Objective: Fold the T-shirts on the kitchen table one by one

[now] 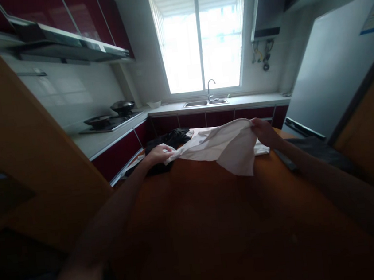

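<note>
A white cloth [234, 146] stretches over the brown surface [214, 208] — left hand [158, 154] and right hand [265, 132] each grip an end in their fingers.

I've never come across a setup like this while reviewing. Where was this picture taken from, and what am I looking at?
There is no machine here: a person works bare-handed, and a head-worn camera looks forward and down at a brown table in a kitchen. The left hand and right hand hold a white cloth stretched between them, one corner hanging down. Whether it is a garment is unclear. On the table, a black fabric heap lies beyond the left hand, more white fabric shows below the right, and dark grey fabric lies at the right.
</note>
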Demonstrator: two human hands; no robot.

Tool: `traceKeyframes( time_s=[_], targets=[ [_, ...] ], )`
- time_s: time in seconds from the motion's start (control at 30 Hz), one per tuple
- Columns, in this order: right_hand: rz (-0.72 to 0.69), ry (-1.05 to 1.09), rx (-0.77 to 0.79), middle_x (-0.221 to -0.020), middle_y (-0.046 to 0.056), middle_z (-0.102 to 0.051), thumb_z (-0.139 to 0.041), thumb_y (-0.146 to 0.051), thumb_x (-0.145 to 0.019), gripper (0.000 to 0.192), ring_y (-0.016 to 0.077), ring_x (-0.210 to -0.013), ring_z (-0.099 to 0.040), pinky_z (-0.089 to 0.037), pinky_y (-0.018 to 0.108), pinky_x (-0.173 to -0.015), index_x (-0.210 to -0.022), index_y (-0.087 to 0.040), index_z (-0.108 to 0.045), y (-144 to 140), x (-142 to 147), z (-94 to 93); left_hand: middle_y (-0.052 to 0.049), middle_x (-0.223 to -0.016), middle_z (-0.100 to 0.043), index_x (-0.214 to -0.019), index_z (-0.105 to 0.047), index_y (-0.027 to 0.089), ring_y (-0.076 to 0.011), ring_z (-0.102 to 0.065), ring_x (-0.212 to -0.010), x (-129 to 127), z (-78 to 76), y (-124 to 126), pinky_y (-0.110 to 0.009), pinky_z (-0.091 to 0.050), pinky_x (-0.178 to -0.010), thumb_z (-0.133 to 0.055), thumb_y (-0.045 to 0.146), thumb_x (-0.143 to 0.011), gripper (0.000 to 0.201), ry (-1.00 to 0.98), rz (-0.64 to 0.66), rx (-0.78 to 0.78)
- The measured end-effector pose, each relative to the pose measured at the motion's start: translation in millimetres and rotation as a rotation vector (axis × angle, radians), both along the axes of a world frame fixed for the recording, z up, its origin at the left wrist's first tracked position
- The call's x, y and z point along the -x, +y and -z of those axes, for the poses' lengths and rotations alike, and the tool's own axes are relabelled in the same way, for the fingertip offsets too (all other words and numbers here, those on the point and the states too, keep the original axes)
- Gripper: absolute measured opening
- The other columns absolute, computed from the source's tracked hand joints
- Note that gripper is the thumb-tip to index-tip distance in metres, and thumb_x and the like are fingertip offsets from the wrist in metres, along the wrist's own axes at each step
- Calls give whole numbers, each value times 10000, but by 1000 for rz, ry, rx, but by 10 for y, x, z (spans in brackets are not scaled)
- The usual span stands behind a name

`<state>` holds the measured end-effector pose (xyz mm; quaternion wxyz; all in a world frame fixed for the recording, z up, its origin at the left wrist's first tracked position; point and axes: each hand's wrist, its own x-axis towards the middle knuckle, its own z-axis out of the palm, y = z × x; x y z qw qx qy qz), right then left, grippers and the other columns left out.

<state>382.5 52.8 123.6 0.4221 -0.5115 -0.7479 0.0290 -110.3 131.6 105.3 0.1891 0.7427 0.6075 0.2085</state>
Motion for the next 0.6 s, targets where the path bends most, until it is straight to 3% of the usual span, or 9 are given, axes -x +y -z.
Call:
traceKeyframes(
  time_s=[0.1,0.17,0.23,0.3,0.4,0.47,0.53,0.6],
  targets=[
    [-83,-36,89,-867,59,-673,-444,-319,-964,246,201,-768,-580,-499,340,-745,-1028,-192,-644,-22,131,220,-76,-959,-773,-985,-777,173,-249,-694,-898,-69,111,-151,-260,-509,-777,-763,462,-708,401,392,84,129],
    [-2,-78,64,-888,70,-668,-499,-290,-929,245,222,-811,-590,-493,378,-816,-1091,-178,-643,-106,281,478,-109,-1111,-753,-1114,-756,186,-294,-684,-1028,-98,208,-259,-300,-515,-860,-754,470,-725,481,540,53,129],
    [102,-109,-56,-1016,111,-659,-534,-289,-914,256,259,-931,-596,-471,428,-914,-1124,-182,-634,-278,414,742,-147,-1279,-680,-1255,-700,193,-335,-642,-1148,-109,306,-363,-368,-504,-943,-706,474,-790,543,590,23,49],
    [189,-108,-140,-1034,121,-640,-498,-304,-944,218,276,-981,-584,-456,442,-944,-1077,-193,-629,-542,484,968,-149,-1347,-625,-1308,-667,202,-327,-617,-1197,-99,397,-458,-402,-473,-1016,-644,456,-859,516,517,129,-81],
    [273,-125,-90,-909,83,-622,-457,-327,-968,200,264,-904,-580,-461,406,-877,-894,-223,-612,-1024,454,1214,-114,-1239,-653,-1222,-707,217,-258,-654,-1100,-65,516,-612,-355,-490,-1000,-589,473,-920,414,238,431,-192],
    [267,-192,51,-910,77,-628,-464,-348,-974,225,255,-883,-581,-455,386,-837,-861,-224,-614,-1295,395,1328,-97,-1175,-664,-1166,-731,230,-231,-666,-1017,-69,586,-748,-330,-521,-928,-608,521,-918,402,81,577,-115],
    [254,-276,177,-1047,99,-647,-522,-389,-955,219,273,-981,-581,-445,392,-863,-992,-215,-649,-1452,368,1403,-88,-1193,-651,-1191,-730,256,-226,-656,-1004,-121,651,-908,-317,-532,-885,-683,534,-875,423,16,687,-3],
    [277,-354,264,-1199,129,-627,-585,-433,-924,338,307,-1101,-553,-433,413,-902,-1166,-204,-638,-1477,410,1440,-79,-1242,-626,-1233,-720,299,-245,-626,-1069,-217,721,-1056,-325,-526,-903,-778,515,-800,488,23,767,49]
  ],
)
